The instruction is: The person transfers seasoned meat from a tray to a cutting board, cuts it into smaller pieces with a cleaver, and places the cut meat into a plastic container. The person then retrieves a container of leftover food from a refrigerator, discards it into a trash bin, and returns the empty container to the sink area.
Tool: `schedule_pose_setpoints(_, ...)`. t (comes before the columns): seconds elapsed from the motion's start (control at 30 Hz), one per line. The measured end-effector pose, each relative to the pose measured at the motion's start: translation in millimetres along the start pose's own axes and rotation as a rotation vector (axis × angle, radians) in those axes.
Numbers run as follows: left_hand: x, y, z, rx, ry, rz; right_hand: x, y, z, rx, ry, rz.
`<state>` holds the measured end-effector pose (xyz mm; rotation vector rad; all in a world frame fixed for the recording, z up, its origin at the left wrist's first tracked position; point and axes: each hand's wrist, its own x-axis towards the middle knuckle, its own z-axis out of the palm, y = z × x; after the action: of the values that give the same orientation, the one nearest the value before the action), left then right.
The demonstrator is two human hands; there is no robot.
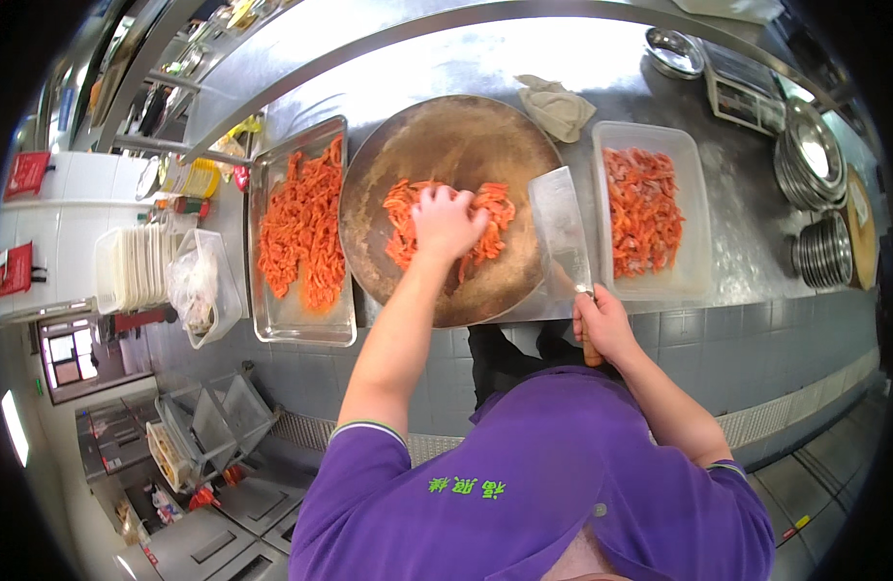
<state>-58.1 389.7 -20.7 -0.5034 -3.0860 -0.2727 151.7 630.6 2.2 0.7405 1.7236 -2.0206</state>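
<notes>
Before me a round, worn chopping block (461,138) carries a loose heap of orange-red food pieces (494,207), which look like shrimp. My left hand (450,221) rests palm down on the heap, its fingers spread and bent into it. Whether they grip any pieces is hidden. My right hand (604,319) is closed round the wooden handle of a cleaver (560,225). The broad blade lies flat over the block's right edge, pointing away from me. Left of the block, a metal tray (305,330) holds more orange-red pieces. A translucent plastic tub (690,218) on the right holds similar, paler-flecked pieces.
A crumpled cloth (555,107) lies behind the block. Metal bowls (810,156) are stacked at the far right, near a scale (744,94). A steel rail (417,29) spans the counter's back. At left stands a plastic bin (225,305) with bags.
</notes>
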Motion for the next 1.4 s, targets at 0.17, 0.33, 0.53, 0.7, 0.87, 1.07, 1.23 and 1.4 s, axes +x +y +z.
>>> schedule_pose_setpoints(0.17, -38.7, 12.5, 4.4, -0.144, 0.028, 0.052, 35.6, 22.1, 16.1, 0.062, 0.014, -0.007)
schedule_pose_setpoints(0.33, -46.3, 18.6, 18.2, -0.264, 0.196, 0.041, 48.1, 14.2, 43.2, 0.017, -0.056, 0.085)
schedule_pose_setpoints(0.53, -44.2, 3.8, 37.2, -0.469, 0.473, 0.008, 57.5, 4.2, 98.6, -0.093, -0.193, 0.073)
schedule_pose_setpoints(0.7, -39.4, -3.8, 22.1, -0.564, 0.524, 0.0, 61.6, -14.5, 105.6, -0.059, -0.247, 0.083)
schedule_pose_setpoints(0.87, -27.5, 12.3, -14.7, -0.522, 0.602, 0.061, 43.8, -43.4, 98.1, 0.009, -0.313, 0.001)
schedule_pose_setpoints(1.07, 4.3, 85.7, -78.7, -0.486, 0.673, 0.261, 1.6, -90.5, 48.8, 0.093, -0.247, -0.119)
schedule_pose_setpoints(1.23, 28.2, 197.9, -113.0, -0.663, 0.794, 0.475, -69.6, -133.4, -27.9, 0.022, -0.002, -0.195)
schedule_pose_setpoints(1.4, 26.9, 279.3, -52.4, -0.957, 0.605, 0.432, -90.7, -142.0, -99.3, -0.419, 0.334, -0.027)
